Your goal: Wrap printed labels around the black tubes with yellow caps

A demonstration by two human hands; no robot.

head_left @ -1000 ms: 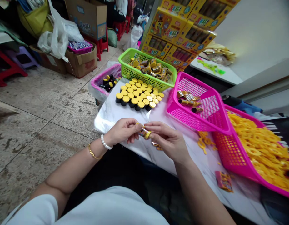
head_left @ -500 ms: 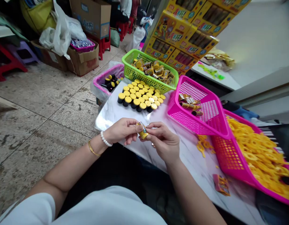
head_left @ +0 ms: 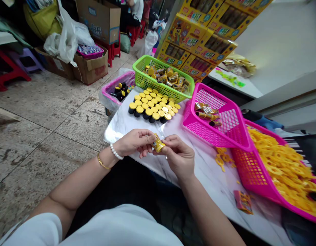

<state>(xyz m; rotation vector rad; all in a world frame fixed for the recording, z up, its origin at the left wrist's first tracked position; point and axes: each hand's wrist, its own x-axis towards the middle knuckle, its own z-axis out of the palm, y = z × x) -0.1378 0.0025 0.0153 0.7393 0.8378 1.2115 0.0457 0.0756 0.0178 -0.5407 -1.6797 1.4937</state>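
Between my two hands is a small yellow printed wrapper [head_left: 158, 143], held over the table's near edge; whether a container is inside it I cannot tell. The fingertips of my left hand [head_left: 137, 141] pinch its left end. My right hand [head_left: 179, 155] grips its right end between thumb and fingers. Just beyond my hands, black containers with yellow lids [head_left: 154, 106] stand upright in close rows on the marbled white table [head_left: 119, 123].
Behind the containers sits a green basket [head_left: 163, 87] of yellow-wrapped pieces. A pink basket [head_left: 214, 133] holds several wrapped tubes; another pink basket [head_left: 252, 167] is heaped with yellow plastic rings [head_left: 278, 164]. A pink-orange packet [head_left: 243, 201] lies at right. Yellow display boxes [head_left: 186, 37] are stacked behind.
The yellow wrapper has turned in my fingers, and more of its printed side shows. Both hands stay at nearly the same spot, with small finger shifts.
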